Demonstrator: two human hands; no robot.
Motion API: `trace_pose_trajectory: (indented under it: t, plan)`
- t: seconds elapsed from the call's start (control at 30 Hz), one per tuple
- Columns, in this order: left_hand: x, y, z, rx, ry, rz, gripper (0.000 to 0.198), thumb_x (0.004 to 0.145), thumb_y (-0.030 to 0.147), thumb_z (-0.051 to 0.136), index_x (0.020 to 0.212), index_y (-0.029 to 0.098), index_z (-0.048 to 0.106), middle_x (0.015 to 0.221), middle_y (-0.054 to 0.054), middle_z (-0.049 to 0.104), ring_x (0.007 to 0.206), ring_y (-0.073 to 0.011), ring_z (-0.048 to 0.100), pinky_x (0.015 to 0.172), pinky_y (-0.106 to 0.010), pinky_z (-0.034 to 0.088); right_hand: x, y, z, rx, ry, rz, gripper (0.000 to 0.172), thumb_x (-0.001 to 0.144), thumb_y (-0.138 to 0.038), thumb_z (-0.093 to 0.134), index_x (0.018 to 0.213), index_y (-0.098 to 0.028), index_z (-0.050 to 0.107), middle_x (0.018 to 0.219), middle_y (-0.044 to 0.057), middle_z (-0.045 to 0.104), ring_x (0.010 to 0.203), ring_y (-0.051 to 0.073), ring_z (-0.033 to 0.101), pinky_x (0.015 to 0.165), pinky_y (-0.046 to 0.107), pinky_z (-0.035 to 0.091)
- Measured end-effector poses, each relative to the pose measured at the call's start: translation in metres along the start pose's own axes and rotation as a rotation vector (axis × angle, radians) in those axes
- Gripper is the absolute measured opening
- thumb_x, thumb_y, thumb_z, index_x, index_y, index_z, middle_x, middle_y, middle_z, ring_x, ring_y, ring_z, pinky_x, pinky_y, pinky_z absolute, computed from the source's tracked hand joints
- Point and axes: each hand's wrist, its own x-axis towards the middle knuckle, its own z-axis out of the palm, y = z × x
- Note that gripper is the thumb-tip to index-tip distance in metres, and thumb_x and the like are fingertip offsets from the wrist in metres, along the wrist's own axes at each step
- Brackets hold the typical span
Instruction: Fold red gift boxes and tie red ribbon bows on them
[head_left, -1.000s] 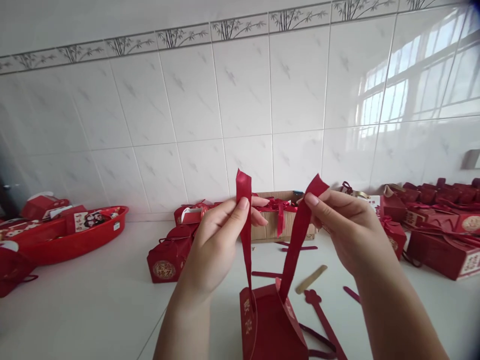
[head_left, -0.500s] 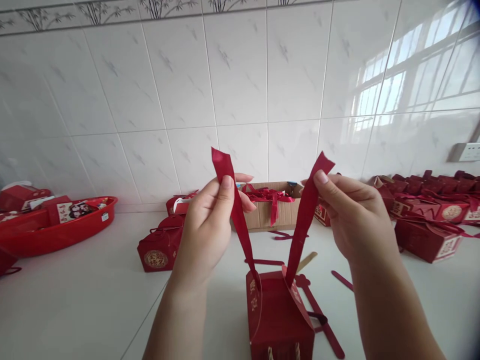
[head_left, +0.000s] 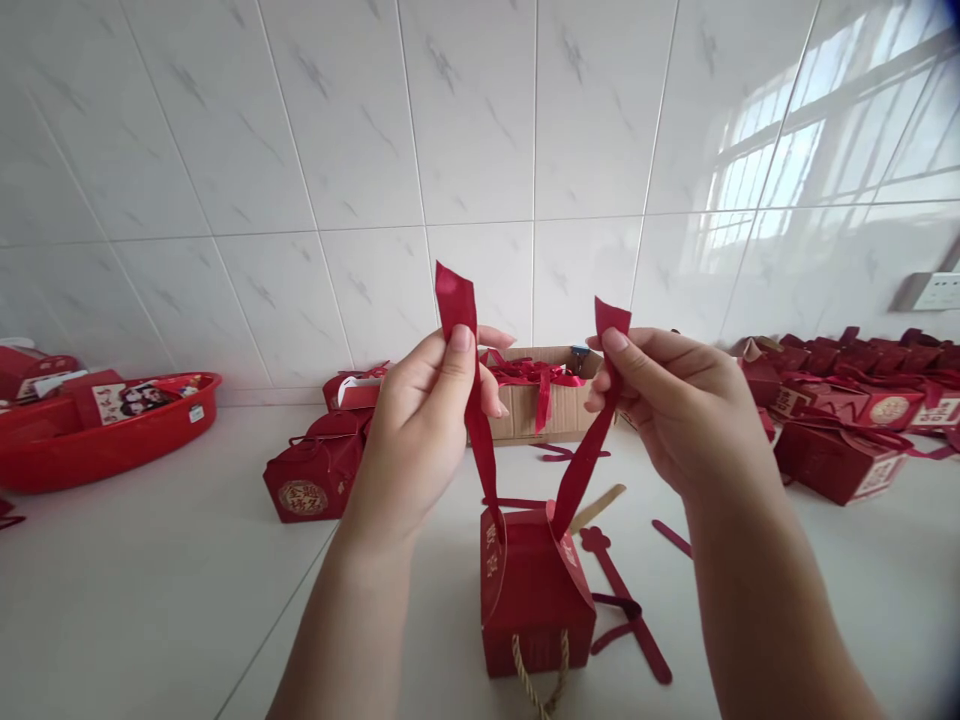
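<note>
A red gift box with gold lettering stands on the white table, a twisted gold cord hanging from its near side. Two ends of a red ribbon rise from its top flaps. My left hand pinches the left ribbon end between thumb and fingers, its tip sticking up above the thumb. In my right hand the right ribbon end is pinched the same way. Both hands are held above the box, apart from each other.
Behind stands a cardboard box of red ribbons. A red basin with boxes and cards is at the left. Finished-looking red boxes crowd the right; another gift box sits left. Red strips lie beside the gift box.
My hands have come closer together, mainly the right one moving left, with the ribbon ends still pinched. The view has tilted down, showing more of the gift box and its cord.
</note>
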Motion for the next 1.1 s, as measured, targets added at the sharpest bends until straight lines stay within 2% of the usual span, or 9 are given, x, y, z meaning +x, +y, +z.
trace_pose_trajectory:
  t: [0.23,0.37,0.47,0.6,0.7,0.8,0.87,0.97,1.1]
  plan:
    - [0.0,0.0,0.005,0.001,-0.024,0.004,0.033,0.092,0.044,0.042,0.079,0.022,0.062,0.051,0.005,0.035,0.05,-0.0108,0.043,0.054,-0.024,0.04,0.003,0.006,0.003,0.036,0.01,0.032,0.016,0.08,-0.03,0.064,0.072,-0.017,0.067,0.063,-0.001,0.059,0.049,0.007,0.046,0.047,0.022,0.039]
    - [-0.003,0.002,0.008,-0.011,-0.172,-0.05,0.036,0.092,0.044,0.042,0.068,0.021,0.056,0.051,0.004,0.031,0.047,-0.0106,0.036,0.048,-0.024,0.033,0.002,0.006,0.007,0.032,-0.039,0.053,0.013,0.08,-0.027,0.062,0.08,-0.016,0.07,0.065,0.0,0.06,0.048,0.006,0.041,0.045,0.022,0.033]
    - [-0.005,0.002,0.012,0.003,-0.309,-0.071,0.036,0.092,0.04,0.042,0.063,0.019,0.051,0.056,0.004,0.035,0.05,-0.0099,0.034,0.049,-0.023,0.031,-0.001,0.006,0.01,-0.014,-0.113,0.036,0.015,0.08,-0.028,0.061,0.084,-0.017,0.071,0.064,-0.001,0.059,0.048,0.006,0.04,0.045,0.021,0.032]
    - [-0.005,-0.002,0.015,0.072,-0.389,-0.093,0.038,0.091,0.039,0.045,0.059,0.018,0.042,0.058,0.004,0.034,0.052,-0.009,0.031,0.047,-0.023,0.026,-0.003,0.007,0.011,-0.044,-0.21,-0.063,0.02,0.082,-0.019,0.052,0.076,-0.018,0.071,0.059,-0.002,0.053,0.055,0.009,0.047,0.054,0.023,0.041]
    - [-0.003,-0.005,0.013,0.134,-0.389,-0.114,0.039,0.089,0.04,0.048,0.057,0.017,0.044,0.056,0.004,0.035,0.052,-0.0086,0.032,0.047,-0.023,0.027,-0.002,0.008,0.011,0.008,-0.337,-0.114,0.022,0.083,-0.018,0.05,0.083,-0.019,0.072,0.074,0.002,0.061,0.072,0.015,0.057,0.066,0.027,0.048]
    - [0.0,-0.005,0.01,0.104,-0.415,-0.134,0.032,0.088,0.036,0.047,0.063,0.017,0.055,0.059,0.003,0.045,0.057,-0.0095,0.04,0.053,-0.023,0.033,0.0,0.009,0.011,-0.015,-0.414,-0.141,0.02,0.087,-0.022,0.052,0.095,-0.02,0.071,0.091,0.005,0.065,0.085,0.017,0.06,0.078,0.03,0.05]
    - [0.002,-0.004,0.006,0.054,-0.459,-0.169,0.025,0.087,0.032,0.049,0.07,0.017,0.061,0.06,0.003,0.047,0.058,-0.0096,0.042,0.055,-0.023,0.035,0.001,0.011,0.01,-0.039,-0.418,-0.176,0.021,0.091,-0.023,0.051,0.098,-0.021,0.07,0.093,0.004,0.066,0.086,0.016,0.061,0.08,0.03,0.05]
    - [0.007,-0.004,0.0,0.022,-0.467,-0.232,0.022,0.082,0.026,0.051,0.064,0.017,0.058,0.055,0.004,0.043,0.055,-0.0091,0.04,0.053,-0.022,0.033,0.004,0.015,0.005,-0.076,-0.421,-0.242,0.021,0.093,-0.022,0.048,0.099,-0.022,0.068,0.092,0.003,0.067,0.088,0.015,0.063,0.08,0.029,0.051]
    - [0.012,-0.007,-0.006,-0.006,-0.431,-0.252,0.024,0.078,0.019,0.045,0.055,0.018,0.052,0.058,0.002,0.051,0.062,-0.0119,0.048,0.062,-0.025,0.038,0.007,0.015,-0.001,-0.204,-0.575,-0.344,0.022,0.094,-0.017,0.045,0.099,-0.021,0.066,0.093,0.003,0.069,0.09,0.015,0.063,0.082,0.031,0.051]
